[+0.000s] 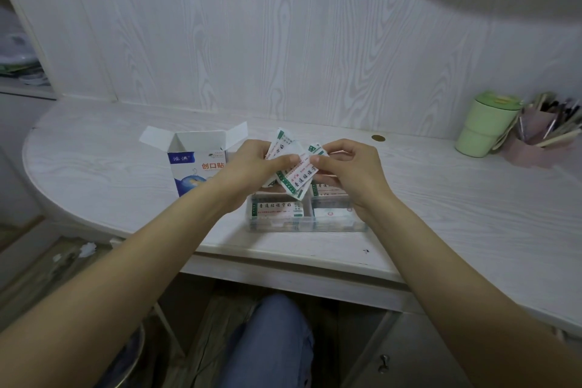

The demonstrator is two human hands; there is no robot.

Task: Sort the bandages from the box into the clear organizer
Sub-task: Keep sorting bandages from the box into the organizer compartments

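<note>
A fanned bunch of white bandage wrappers (294, 172) with green edges and dark print is held above the clear organizer (307, 225). My left hand (252, 167) grips the bunch from the left, thumb on top. My right hand (349, 170) pinches one wrapper at its upper right end. The organizer sits on the desk under both hands, with bandages lying flat in its front left (278, 208) and front right compartments; its back compartments are mostly hidden. The white and blue bandage box (196, 164) stands open-topped just left of my left hand.
A pale green lidded cup (483, 124) and a pink holder full of pens and brushes (541, 132) stand at the desk's far right. A small brass disc (378, 138) lies behind my hands. The desk's front edge (283, 257) runs just below the organizer; my knee shows beneath.
</note>
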